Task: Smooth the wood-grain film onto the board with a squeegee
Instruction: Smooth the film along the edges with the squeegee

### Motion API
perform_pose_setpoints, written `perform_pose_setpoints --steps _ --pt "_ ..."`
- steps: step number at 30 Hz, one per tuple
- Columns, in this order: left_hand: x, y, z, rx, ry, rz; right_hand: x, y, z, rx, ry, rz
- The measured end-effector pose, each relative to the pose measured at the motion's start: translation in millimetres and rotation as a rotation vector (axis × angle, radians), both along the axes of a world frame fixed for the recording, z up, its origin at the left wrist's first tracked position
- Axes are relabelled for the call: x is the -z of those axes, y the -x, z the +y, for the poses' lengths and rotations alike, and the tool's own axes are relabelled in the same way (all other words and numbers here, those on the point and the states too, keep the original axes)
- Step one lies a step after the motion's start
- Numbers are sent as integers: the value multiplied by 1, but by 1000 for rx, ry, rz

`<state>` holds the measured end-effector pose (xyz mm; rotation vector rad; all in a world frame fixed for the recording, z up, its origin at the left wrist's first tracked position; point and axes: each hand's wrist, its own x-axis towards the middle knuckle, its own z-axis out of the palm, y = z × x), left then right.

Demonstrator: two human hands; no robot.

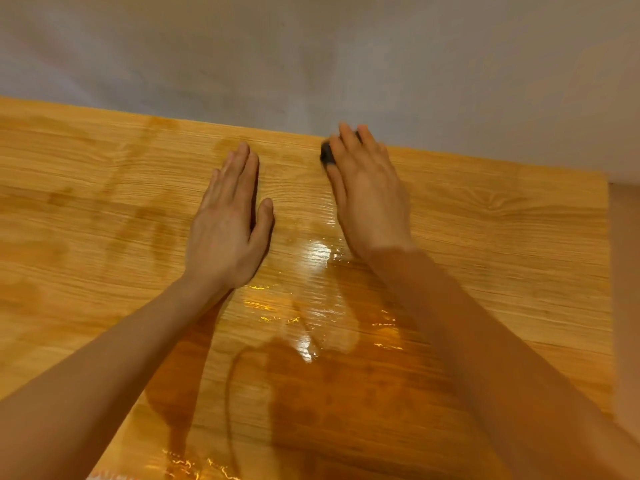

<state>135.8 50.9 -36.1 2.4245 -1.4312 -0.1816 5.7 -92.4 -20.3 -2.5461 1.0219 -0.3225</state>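
Glossy wood-grain film (104, 209) covers the board and fills most of the view. My left hand (228, 223) lies flat on the film with straight fingers, pressing it down near the middle. My right hand (367, 192) is close to the board's far edge and holds a small dark squeegee (327, 154) under its fingers; only a dark corner of the tool shows left of the fingers. The right hand is slightly blurred. Bright wrinkles and trapped bubbles in the film (311, 306) show between my forearms.
A grey-white wall (311, 57) rises just behind the board's far edge (207, 124). The board's right edge (609, 271) runs down the right side, with a pale surface (627, 306) beyond it. More bright creases in the film (194, 467) sit at the bottom.
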Motion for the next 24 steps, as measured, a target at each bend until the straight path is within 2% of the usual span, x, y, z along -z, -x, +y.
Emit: perform_pose_setpoints --steps 3,7,10,17,22,24 --pt "1 2 0 2 14 9 2 -28 -10 54 -9 14" --pt "2 4 1 20 43 8 3 16 53 34 91 -26" --pt "4 4 -1 11 30 -5 0 38 88 26 78 77" --pt "9 2 -2 36 121 -44 -3 -50 25 155 11 30" --pt "9 1 -2 48 95 -8 1 -6 95 102 88 49" --pt "7 0 -2 61 68 -7 1 16 91 98 104 69"
